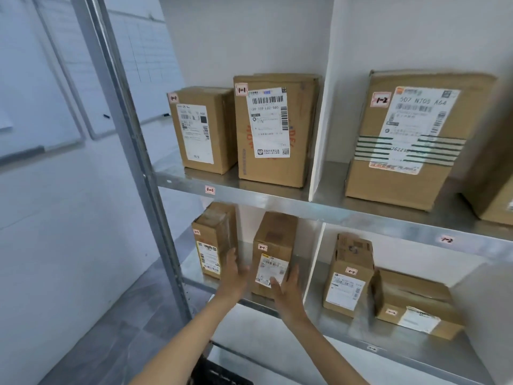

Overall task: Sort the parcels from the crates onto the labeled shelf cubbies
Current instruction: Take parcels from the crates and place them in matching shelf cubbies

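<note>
1. Box [273, 245], tagged 2-1 [262, 247], stands upright on the lower shelf [313, 312] in the left cubby. It is between a neighbour box [213, 240] and the white divider [315, 262]. The hands cover its base, so I cannot tell how far in from the rim it sits.
2. Risk: it is a tall, narrow box on smooth metal. A push applied high would probably tip or twist it rather than slide it, so any push is better kept low.
3. Risk: the left hand [234, 273] is in the gap beside the neighbour box. Dragging it out carelessly could pull that box askew or forward.
4. Risk: if the box is left close to the rim, a brush from an arm could knock it off toward the dark crate [219, 376] below.
5. Risk of mis-sort: this cubby's own rim tag is hidden behind the arms. The box tag is readable, so check the match once the hands are clear.
6. Left hand pose: raised, palm turned toward the box's left side, fingers [231, 257] extended and not curled. It is at or just beside that face, but blur hides whether they touch.
7. Right hand [286, 287] pose: thumb lies on the front label and straight fingers run up the right side. It braces the box rather than clenching it.
8. Both forearms reach up and forward from low in the view, converging on the box, with the wrists roughly level.
</note>
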{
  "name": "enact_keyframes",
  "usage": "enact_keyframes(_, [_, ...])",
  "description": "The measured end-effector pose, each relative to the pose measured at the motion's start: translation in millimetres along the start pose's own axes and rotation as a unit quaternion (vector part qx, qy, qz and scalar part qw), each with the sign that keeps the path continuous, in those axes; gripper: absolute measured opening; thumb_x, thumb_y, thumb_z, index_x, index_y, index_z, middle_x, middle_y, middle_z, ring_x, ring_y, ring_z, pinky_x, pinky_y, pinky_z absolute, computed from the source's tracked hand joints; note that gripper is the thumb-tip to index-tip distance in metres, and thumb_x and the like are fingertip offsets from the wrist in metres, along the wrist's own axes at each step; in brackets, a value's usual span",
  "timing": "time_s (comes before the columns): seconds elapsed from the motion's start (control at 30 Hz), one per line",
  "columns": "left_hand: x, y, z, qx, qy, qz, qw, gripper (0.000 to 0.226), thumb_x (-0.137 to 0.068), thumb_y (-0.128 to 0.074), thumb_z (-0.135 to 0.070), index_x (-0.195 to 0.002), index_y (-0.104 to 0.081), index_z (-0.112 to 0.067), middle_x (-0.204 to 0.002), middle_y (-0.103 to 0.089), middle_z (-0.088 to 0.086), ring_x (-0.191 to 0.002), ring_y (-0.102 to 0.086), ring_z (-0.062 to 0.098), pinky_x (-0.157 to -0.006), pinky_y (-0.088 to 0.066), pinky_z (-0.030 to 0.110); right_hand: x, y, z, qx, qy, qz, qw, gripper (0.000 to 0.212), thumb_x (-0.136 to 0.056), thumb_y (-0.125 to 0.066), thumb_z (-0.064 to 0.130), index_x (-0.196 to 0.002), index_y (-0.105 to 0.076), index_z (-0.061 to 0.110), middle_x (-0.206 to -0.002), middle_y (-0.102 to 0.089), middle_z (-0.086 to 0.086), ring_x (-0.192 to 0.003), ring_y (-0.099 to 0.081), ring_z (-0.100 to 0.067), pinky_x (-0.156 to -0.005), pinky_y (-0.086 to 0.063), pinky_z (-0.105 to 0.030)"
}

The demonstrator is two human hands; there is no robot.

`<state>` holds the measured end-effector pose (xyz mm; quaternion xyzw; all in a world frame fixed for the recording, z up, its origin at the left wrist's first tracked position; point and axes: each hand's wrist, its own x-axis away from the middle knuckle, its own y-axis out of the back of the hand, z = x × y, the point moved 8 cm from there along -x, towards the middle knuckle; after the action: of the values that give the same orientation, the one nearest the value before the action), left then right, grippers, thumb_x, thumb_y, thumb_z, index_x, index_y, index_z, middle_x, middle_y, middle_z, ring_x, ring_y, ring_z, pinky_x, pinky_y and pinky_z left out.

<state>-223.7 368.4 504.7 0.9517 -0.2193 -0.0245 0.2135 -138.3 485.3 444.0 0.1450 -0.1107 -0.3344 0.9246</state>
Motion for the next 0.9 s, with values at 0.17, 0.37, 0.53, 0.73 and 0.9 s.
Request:
enact_keyframes(0.17, [78, 63, -30, -0.014, -0.077, -0.058, 0.995, 0.033, -0.098, -0.044, -0.017, -0.131, -0.044, -0.015, -0.128, -0.053, 0.002, -0.119, -0.05, 0.016, -0.095, -0.038, 0.023, 94, 21, 68, 0.023, 0.104, 0.012, 0.994, 0.056, -0.098, -0.042, 0.038, -0.147, -0.021, 0.022, -0.148, -0.034, 0.002, -0.134, -0.036, -0.015, -0.112, -0.03, -0.033])
enact_keyframes(0.37, [182, 145, -70, 0.005, -0.178, -0.138, 0.974, 0.022, -0.098, -0.045, -0.017, -0.118, -0.052, -0.02, -0.111, -0.06, -0.004, -0.104, -0.057, 0.011, -0.071, -0.038, 0.005, 201, 48, 145, 0.03, 0.205, -0.018, 0.978, 0.047, -0.098, -0.045, 0.034, -0.141, -0.028, 0.033, -0.148, -0.034, 0.011, -0.135, -0.034, -0.008, -0.114, -0.031, -0.036])
enact_keyframes(0.53, [236, 189, -108, 0.027, -0.24, -0.167, 0.956, 0.022, -0.095, -0.048, -0.009, -0.113, -0.051, -0.022, -0.104, -0.059, -0.008, -0.102, -0.056, 0.009, -0.082, -0.038, 0.008, 258, 70, 200, 0.012, 0.256, -0.029, 0.966, 0.043, -0.098, -0.044, 0.03, -0.139, -0.033, 0.032, -0.142, -0.04, 0.013, -0.124, -0.039, 0.0, -0.105, -0.033, -0.024])
enact_keyframes(0.73, [257, 206, -155, 0.027, -0.275, -0.202, 0.939, 0.021, -0.095, -0.048, -0.01, -0.111, -0.049, -0.023, -0.108, -0.058, -0.004, -0.103, -0.054, 0.008, -0.077, -0.035, 0.002, 280, 94, 235, 0.05, 0.316, -0.017, 0.947, 0.042, -0.098, -0.045, 0.028, -0.139, -0.037, 0.029, -0.143, -0.04, 0.013, -0.131, -0.036, -0.003, -0.111, -0.033, -0.029])
enact_keyframes(0.9, [241, 206, -183, 0.022, -0.281, -0.219, 0.934, 0.022, -0.095, -0.049, -0.011, -0.114, -0.05, -0.022, -0.111, -0.058, -0.002, -0.107, -0.054, 0.011, -0.077, -0.037, 0.005, 260, 118, 247, 0.073, 0.349, -0.017, 0.934, 0.036, -0.099, -0.042, 0.029, -0.135, -0.038, 0.031, -0.139, -0.042, 0.015, -0.125, -0.034, 0.003, -0.107, -0.027, -0.021])
